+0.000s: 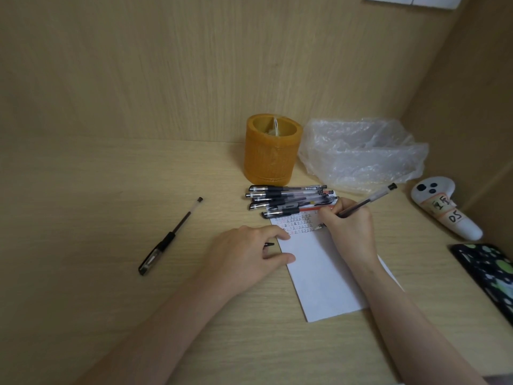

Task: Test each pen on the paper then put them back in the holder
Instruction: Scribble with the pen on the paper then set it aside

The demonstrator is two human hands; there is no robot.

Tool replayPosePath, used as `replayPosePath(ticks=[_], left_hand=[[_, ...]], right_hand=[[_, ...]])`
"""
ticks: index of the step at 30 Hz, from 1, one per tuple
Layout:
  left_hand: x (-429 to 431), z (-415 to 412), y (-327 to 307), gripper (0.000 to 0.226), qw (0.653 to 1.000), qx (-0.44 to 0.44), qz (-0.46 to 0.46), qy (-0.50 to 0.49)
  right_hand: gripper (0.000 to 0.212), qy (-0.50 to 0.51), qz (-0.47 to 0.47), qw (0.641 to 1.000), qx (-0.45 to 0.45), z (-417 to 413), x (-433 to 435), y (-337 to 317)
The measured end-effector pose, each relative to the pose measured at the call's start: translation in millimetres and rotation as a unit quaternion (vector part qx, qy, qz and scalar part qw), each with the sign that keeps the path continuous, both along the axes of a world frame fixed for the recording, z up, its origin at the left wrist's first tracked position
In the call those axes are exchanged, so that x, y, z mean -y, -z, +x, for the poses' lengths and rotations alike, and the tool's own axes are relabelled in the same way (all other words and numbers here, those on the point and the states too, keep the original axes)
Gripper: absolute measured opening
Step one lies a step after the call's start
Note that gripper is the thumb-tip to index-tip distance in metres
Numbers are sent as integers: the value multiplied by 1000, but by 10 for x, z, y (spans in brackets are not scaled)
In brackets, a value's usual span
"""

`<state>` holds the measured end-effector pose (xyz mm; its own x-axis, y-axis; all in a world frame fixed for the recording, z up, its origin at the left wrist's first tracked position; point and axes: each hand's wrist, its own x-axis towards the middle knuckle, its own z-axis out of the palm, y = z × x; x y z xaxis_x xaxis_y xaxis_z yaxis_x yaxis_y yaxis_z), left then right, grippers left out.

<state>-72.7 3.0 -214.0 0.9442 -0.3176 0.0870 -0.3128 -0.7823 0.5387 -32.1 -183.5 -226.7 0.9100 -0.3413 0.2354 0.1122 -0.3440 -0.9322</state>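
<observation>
My right hand (347, 223) grips a black pen (369, 201) in a writing hold, its tip on the upper part of the white paper (322, 276), where rows of small marks stand. My left hand (244, 259) rests on the paper's left edge and holds a small black pen cap (269, 244) under its fingers. Several capped pens (288, 200) lie in a pile at the paper's far end. The yellow round holder (270, 151) stands behind them, with no pens seen in it. One capped black pen (170, 237) lies apart on the left.
A crumpled clear plastic bag (361, 154) sits right of the holder. A white controller with a label (444, 209) lies at the right wall, and a dark phone with green spots (488, 273) lies near the right edge. Wooden walls close the back and right.
</observation>
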Motion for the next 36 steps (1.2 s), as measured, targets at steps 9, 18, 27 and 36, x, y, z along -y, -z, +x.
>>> replayPosePath(ticks=[9,18,27,36], left_hand=[[2,-5,-13,39,1000,3,6,3],[4,21,-3,29,979,-11,-202,12],[58,55,44,71,975,-20,-215,53],[71,53,28,89,965,2,-254,68]], right_hand=[[31,-7,6,1000,5,-11,2,-10],[34,-36,124,987,94,-50,21,-111],[28,-184,248,951,5,-102,-8,-189],[48,-217,199,955,-23,-150,-85,-255]])
